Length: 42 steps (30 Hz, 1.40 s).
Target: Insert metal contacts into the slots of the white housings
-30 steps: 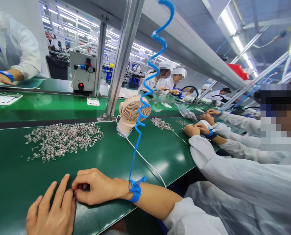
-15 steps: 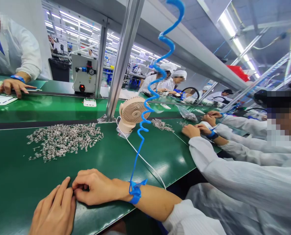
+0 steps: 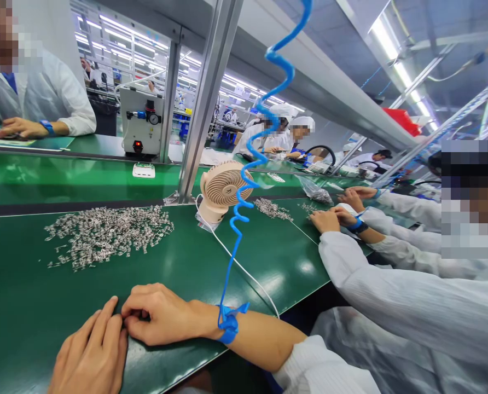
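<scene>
At the front edge of the green worktop [image 3: 195, 254], my right hand [image 3: 162, 314] is curled with thumb and forefinger in a pinch. A blue wrist strap [image 3: 228, 324] with a coiled blue cord [image 3: 236, 246] is around that wrist. My left hand [image 3: 90, 350] rests beside it, fingers close together and bent down toward the table, their tips meeting the right fingertips. Whatever lies between the fingertips is hidden. Beyond both hands spreads a pile of small silvery metal parts [image 3: 108, 232].
A beige fan [image 3: 225, 189] with a white cable [image 3: 248, 273] stands by a metal post [image 3: 205, 104]. Behind runs a green belt [image 3: 63, 178] carrying a white device [image 3: 144, 170]. Co-workers' hands [image 3: 326, 220] work at right over a smaller parts pile [image 3: 272, 209]; another person's hand [image 3: 20, 127] is across.
Across the belt, a person's hand has drawn back from a white device that was at far left on the belt. The other white device has shifted slightly left. My hands stay almost still.
</scene>
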Available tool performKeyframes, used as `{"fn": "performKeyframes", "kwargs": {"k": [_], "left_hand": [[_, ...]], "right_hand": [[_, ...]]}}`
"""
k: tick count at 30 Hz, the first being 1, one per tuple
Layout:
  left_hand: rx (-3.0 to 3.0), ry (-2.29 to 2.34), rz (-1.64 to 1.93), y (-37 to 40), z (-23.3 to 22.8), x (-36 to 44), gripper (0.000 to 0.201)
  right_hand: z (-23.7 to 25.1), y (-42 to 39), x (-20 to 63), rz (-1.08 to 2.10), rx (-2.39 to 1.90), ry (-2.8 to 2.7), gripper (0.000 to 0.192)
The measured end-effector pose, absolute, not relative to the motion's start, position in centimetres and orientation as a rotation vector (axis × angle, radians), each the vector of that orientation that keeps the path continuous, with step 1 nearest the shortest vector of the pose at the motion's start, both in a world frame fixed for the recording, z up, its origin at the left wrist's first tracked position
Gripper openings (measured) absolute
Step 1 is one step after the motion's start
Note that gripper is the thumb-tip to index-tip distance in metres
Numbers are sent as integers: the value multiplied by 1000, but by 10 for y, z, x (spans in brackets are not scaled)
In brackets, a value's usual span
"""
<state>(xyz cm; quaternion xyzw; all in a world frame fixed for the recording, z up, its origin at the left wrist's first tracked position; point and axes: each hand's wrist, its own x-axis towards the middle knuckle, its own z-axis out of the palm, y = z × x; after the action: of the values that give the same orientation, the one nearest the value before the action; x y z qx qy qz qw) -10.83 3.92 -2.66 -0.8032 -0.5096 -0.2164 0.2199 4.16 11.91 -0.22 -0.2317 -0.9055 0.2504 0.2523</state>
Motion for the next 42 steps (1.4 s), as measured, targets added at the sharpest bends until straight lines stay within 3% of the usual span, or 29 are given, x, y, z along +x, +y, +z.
{"fn": "performKeyframes", "kwargs": {"k": [21, 42], "left_hand": [[-2261, -1338, -463, 39, -43, -123, 31], [-2188, -1393, -564, 41, -34, -115, 26]], "right_hand": [[1, 115, 42, 567, -656, -2523, 8], [2, 115, 43, 506, -655, -2570, 9]]}}
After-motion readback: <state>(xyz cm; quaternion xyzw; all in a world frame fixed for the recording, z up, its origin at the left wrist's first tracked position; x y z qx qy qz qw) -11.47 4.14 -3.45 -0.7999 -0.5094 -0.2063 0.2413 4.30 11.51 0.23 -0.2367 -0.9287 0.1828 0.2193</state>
